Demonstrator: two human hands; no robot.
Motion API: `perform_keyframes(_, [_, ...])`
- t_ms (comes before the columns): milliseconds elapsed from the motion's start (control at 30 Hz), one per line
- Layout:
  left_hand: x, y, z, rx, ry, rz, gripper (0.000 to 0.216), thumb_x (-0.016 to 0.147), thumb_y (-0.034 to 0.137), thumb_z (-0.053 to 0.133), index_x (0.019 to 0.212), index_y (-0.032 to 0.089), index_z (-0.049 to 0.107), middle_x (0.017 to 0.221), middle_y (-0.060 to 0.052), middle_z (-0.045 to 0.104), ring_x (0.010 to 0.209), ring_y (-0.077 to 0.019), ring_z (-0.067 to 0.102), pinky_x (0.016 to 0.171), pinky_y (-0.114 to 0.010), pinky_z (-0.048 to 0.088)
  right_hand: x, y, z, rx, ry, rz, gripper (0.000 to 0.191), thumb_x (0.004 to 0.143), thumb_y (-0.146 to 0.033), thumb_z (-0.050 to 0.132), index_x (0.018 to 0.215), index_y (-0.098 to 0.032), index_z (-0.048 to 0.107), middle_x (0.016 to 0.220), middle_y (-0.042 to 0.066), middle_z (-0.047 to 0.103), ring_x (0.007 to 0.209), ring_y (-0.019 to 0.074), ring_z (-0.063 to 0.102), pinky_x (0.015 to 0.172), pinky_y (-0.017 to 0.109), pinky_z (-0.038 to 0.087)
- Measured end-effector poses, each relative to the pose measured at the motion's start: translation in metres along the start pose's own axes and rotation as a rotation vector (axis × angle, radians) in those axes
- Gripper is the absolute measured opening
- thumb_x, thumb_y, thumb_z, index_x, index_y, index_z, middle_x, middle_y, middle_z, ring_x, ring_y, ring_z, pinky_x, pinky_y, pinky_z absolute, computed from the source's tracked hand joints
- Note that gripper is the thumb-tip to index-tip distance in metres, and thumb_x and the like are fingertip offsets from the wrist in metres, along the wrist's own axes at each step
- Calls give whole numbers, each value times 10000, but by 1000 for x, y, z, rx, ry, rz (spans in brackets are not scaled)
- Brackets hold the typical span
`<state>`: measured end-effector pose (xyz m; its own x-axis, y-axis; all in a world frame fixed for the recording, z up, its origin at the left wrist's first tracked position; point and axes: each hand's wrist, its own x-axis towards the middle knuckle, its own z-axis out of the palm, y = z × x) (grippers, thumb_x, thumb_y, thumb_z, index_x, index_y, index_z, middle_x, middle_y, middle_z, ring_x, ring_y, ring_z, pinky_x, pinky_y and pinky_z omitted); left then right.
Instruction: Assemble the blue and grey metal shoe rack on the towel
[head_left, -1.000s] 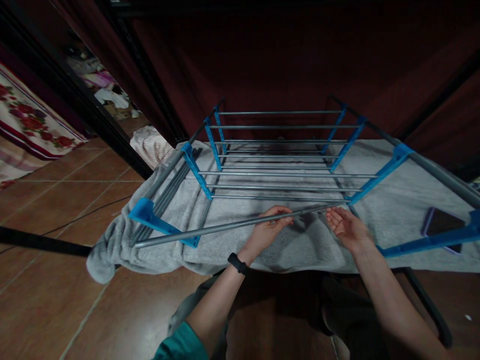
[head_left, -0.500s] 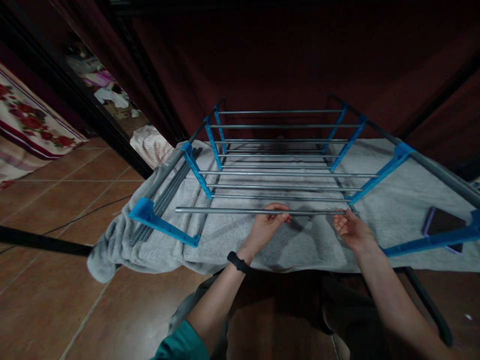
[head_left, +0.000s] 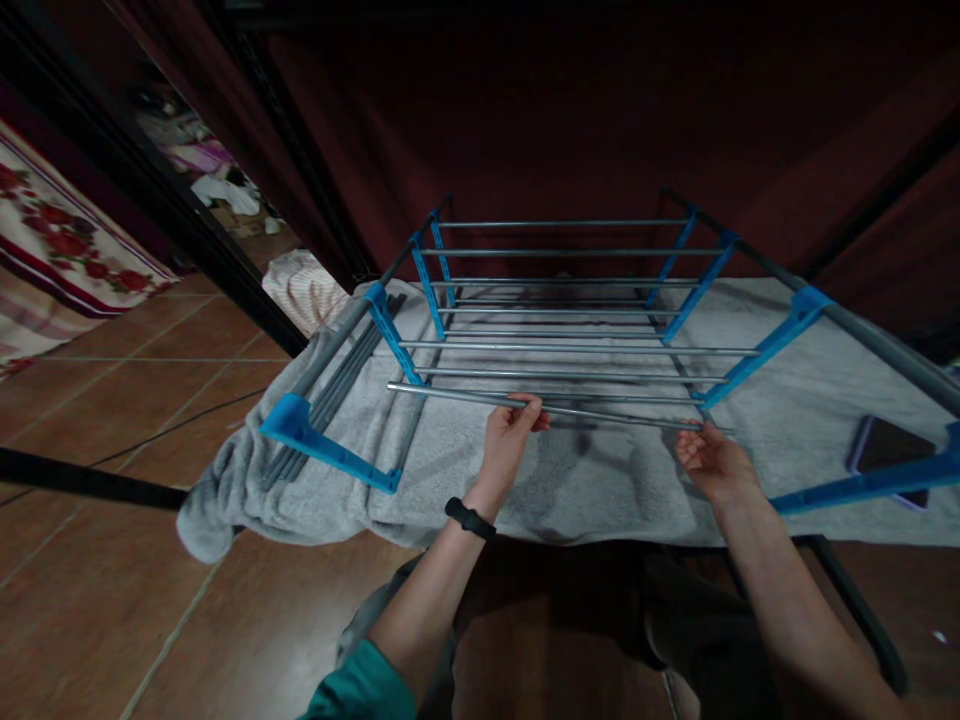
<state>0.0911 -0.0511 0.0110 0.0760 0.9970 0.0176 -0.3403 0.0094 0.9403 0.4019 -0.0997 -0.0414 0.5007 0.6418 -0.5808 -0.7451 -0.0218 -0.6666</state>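
Note:
A thin grey metal tube (head_left: 457, 396) is held crosswise in front of me, its left end higher than its right. My left hand (head_left: 511, 432) pinches it left of its middle. Close to its right end, my right hand (head_left: 712, 458) grips it between thumb and fingers. Behind it lies a rack frame with grey crossbars (head_left: 577, 349) joined to blue plastic brackets (head_left: 394, 333). The nearest left bracket (head_left: 330, 452) and nearest right bracket (head_left: 862, 485) have no bar between them.
Several loose grey tubes (head_left: 330, 395) lie at the left on a grey towel (head_left: 465, 490). A phone (head_left: 892, 450) rests at the right, partly behind the near bracket. Dark red curtain (head_left: 555, 120) hangs behind; tiled floor (head_left: 135, 430) shows at left.
The tube has tilted, its left end rising and shifting right. My left hand has moved slightly up and left; my right hand has gone slightly right.

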Motion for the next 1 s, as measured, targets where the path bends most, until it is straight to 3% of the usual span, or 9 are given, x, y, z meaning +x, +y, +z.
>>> perform_keyframes(467, [11, -7, -15, -38, 153, -53, 390, 832, 538, 680, 925, 160, 647, 704, -23, 688, 620, -122, 623, 644, -258, 471, -6, 1, 6, -13, -4, 23, 249, 993, -148, 377, 829, -179, 563, 649, 3, 621, 520, 90, 630, 520, 173, 568])
perform_keyframes(1000, [16, -6, -21, -21, 208, -64, 406, 814, 562, 687, 875, 166, 627, 698, -20, 680, 611, -113, 600, 639, -251, 447, -8, 3, 8, -28, -12, 16, 253, 985, -137, 366, 831, -192, 558, 635, 0, 620, 514, 93, 622, 507, 177, 568])
